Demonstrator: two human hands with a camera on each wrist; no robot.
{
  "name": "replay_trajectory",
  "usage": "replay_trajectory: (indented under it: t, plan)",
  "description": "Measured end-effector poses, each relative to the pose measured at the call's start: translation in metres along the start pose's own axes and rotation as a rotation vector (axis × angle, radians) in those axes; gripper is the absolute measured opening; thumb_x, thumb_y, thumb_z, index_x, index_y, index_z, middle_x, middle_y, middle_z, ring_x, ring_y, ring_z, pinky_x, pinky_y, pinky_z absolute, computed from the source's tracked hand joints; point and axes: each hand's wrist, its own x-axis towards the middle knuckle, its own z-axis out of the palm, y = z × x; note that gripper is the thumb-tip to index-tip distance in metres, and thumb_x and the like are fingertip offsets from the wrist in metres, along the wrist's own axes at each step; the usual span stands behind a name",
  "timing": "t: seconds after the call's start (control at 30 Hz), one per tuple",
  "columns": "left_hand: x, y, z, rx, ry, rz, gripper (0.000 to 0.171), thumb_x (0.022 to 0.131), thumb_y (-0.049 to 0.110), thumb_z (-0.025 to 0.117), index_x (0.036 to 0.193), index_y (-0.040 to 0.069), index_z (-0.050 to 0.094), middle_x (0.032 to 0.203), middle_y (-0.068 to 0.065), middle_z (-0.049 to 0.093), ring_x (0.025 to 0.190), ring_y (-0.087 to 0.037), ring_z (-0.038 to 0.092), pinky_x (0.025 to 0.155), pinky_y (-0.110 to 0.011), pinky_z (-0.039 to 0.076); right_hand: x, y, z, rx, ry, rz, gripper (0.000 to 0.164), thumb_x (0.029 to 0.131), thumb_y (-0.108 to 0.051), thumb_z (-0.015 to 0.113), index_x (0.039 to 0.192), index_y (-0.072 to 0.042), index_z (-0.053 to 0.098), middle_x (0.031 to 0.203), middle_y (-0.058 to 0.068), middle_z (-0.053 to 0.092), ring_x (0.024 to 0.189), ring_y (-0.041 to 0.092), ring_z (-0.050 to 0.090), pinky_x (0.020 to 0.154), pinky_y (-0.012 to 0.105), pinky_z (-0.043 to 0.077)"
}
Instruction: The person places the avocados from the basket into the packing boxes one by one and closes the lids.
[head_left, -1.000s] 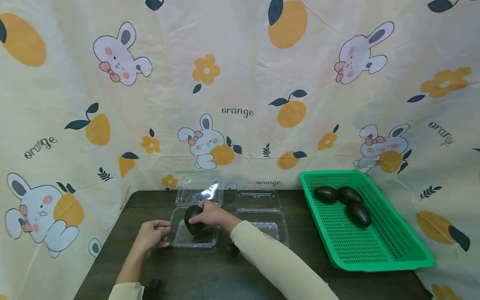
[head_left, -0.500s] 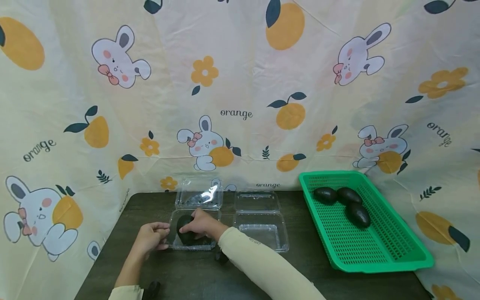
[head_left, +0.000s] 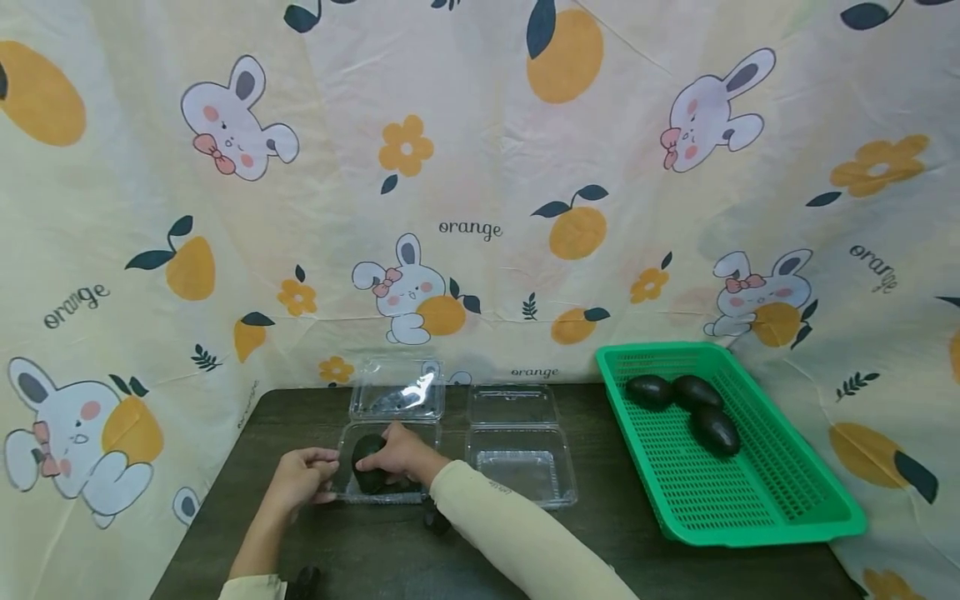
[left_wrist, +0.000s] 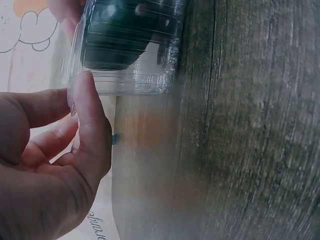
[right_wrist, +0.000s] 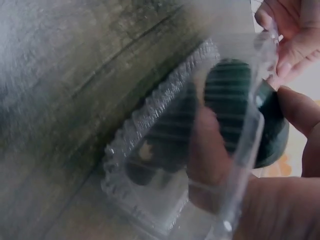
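In the head view my right hand (head_left: 405,457) grips a dark green avocado (head_left: 366,467) low inside the left clear plastic clamshell box (head_left: 397,499). The right wrist view shows the thumb and a finger on opposite sides of this avocado (right_wrist: 272,125), partly behind the ribbed box wall. Beside it in the box lies a second dark avocado (right_wrist: 165,135) with a pale stem spot. My left hand (head_left: 300,479) pinches the box's left rim between thumb and fingers, as the left wrist view shows with the hand (left_wrist: 65,150) close up. The box lid stands folded back.
Right of it sits another clear clamshell box (head_left: 555,475), lid folded back. A green mesh basket (head_left: 757,533) on the right holds several avocados (head_left: 715,431). All stand on a dark wooden table (head_left: 480,550), with a printed curtain (head_left: 495,150) behind.
My right hand has moved the avocado left and lowered it into the left box. The left hand has kept its pinch on the rim. The head view has tilted up slightly.
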Motion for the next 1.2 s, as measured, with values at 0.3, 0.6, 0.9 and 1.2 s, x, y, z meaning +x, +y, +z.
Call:
replay_trajectory:
  t: [0.3, 0.6, 0.9, 1.2]
  plan:
    - [0.0, -0.002, 0.003, 0.003, -0.003, 0.018, 0.031, 0.102, 0.001, 0.057, 0.127, -0.017, 0.059, 0.086, -0.01, 0.063, 0.073, -0.019, 0.059, 0.062, -0.034, 0.066, 0.006, 0.006, 0.011, -0.033, 0.068, 0.016, 0.048, 0.084, -0.019, 0.087, 0.113, 0.0, 0.054, 0.096, 0.015, 0.06, 0.072, 0.027, 0.069, 0.068, 0.039, 0.067]
    - [-0.001, -0.001, 0.001, 0.005, 0.008, 0.013, 0.031, 0.102, 0.001, 0.056, 0.128, -0.016, 0.059, 0.09, -0.013, 0.065, 0.073, -0.019, 0.06, 0.062, -0.034, 0.066, 0.004, 0.004, 0.012, -0.064, 0.084, 0.005, 0.042, 0.087, -0.016, 0.085, 0.111, 0.0, 0.054, 0.095, 0.016, 0.061, 0.071, 0.028, 0.07, 0.069, 0.038, 0.067]
    - [-0.003, 0.003, 0.0, 0.004, 0.005, 0.014, 0.031, 0.102, 0.0, 0.056, 0.128, -0.017, 0.058, 0.092, -0.014, 0.064, 0.075, -0.019, 0.059, 0.063, -0.034, 0.066, -0.002, 0.003, 0.004, -0.148, 0.065, -0.044, 0.042, 0.088, -0.018, 0.083, 0.114, 0.0, 0.055, 0.098, 0.016, 0.063, 0.069, 0.023, 0.068, 0.062, 0.032, 0.064]
    - [-0.001, 0.002, 0.0, 0.002, 0.007, 0.007, 0.031, 0.102, 0.0, 0.056, 0.128, -0.017, 0.059, 0.089, -0.013, 0.064, 0.073, -0.018, 0.059, 0.062, -0.033, 0.066, -0.01, -0.001, -0.008, -0.267, 0.046, -0.088, 0.054, 0.09, -0.029, 0.081, 0.129, -0.001, 0.056, 0.12, 0.019, 0.066, 0.105, 0.031, 0.068, 0.086, 0.041, 0.061]
